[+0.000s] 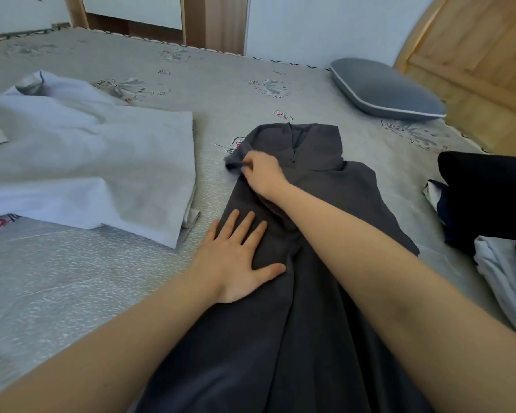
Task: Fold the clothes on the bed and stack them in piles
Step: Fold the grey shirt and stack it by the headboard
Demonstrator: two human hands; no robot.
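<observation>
Centrally on the bed point(72, 293) lies a dark grey shirt point(325, 293); the left hand point(236, 260) presses it flat, fingers spread, while the right hand point(262, 172) pinches its sleeve point(236, 163) near the collar.

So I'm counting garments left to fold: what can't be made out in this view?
- Dark grey garment: hem cut off by the bottom edge; middle hidden under the right forearm.
- Black clothes and white cloth: cut by the right edge, count unclear.
- White garment: runs off the left edge.
</observation>
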